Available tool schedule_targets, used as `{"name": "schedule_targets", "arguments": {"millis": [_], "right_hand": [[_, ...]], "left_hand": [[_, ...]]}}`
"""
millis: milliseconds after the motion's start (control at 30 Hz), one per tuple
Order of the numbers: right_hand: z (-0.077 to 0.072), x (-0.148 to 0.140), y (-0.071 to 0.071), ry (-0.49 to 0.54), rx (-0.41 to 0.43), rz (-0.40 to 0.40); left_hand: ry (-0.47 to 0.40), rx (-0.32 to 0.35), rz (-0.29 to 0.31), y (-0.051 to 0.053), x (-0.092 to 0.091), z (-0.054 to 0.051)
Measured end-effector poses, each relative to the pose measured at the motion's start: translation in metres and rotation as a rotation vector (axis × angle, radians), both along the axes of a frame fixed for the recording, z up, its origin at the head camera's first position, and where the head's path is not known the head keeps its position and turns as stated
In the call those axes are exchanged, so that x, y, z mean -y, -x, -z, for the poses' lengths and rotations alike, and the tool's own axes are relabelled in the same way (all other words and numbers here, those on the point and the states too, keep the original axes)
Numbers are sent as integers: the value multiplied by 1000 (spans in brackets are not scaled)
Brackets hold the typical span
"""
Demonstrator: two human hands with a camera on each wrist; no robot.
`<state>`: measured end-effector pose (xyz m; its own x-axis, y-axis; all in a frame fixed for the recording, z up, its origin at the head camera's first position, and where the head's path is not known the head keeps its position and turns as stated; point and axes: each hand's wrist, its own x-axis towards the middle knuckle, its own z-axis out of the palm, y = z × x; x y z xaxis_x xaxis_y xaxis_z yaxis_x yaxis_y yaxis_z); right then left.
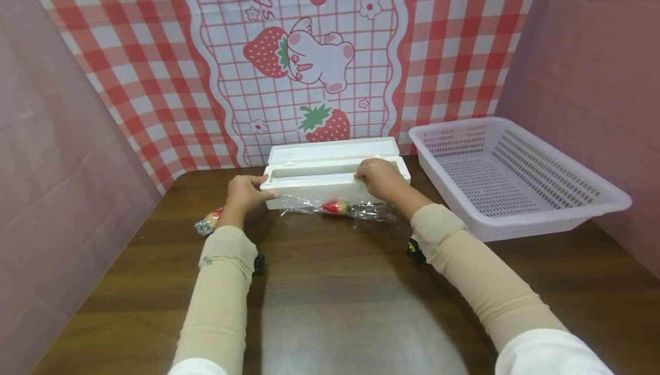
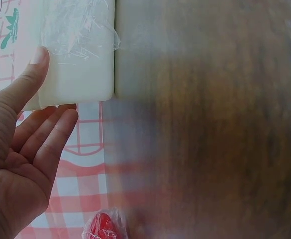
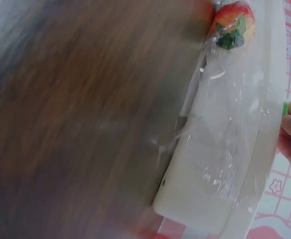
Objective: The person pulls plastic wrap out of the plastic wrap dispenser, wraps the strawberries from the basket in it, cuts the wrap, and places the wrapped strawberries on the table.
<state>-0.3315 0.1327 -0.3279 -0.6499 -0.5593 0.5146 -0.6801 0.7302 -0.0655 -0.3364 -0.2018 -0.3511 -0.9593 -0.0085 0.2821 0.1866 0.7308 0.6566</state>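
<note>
A long white box [image 1: 319,192] that looks like a cling film dispenser stands at the back of the table with its lid [image 1: 335,150] raised. My left hand [image 1: 243,194] holds its left end, thumb on the front and fingers behind. At the right part of the box's top edge, my right hand [image 1: 381,179] pinches a small green piece [image 3: 285,108]. Clear film [image 3: 220,144] lies along the box's front. A red and yellow strawberry-like item [image 1: 335,208] with green leaves sits in or behind that film, in front of the box.
A film-wrapped red and yellow item [image 1: 208,222] lies left of my left hand. At the right stands a white perforated basket [image 1: 536,223]. A red checked strawberry cloth [image 1: 319,71] hangs behind the brown wooden table [image 1: 330,283].
</note>
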Motion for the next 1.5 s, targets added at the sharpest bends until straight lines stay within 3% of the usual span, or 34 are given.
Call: {"name": "schedule_targets", "arguments": {"millis": [167,1100,1500], "right_hand": [[-1,-4,-3,-1,11,24],[2,-25,-1,39,-30,-36],[2,-30,-1,40,-36,-22]], "left_hand": [[12,-2,-9,0,1,1],[7,13,-3,0,0,-1],[-4,22,-8,0,0,-1]]}}
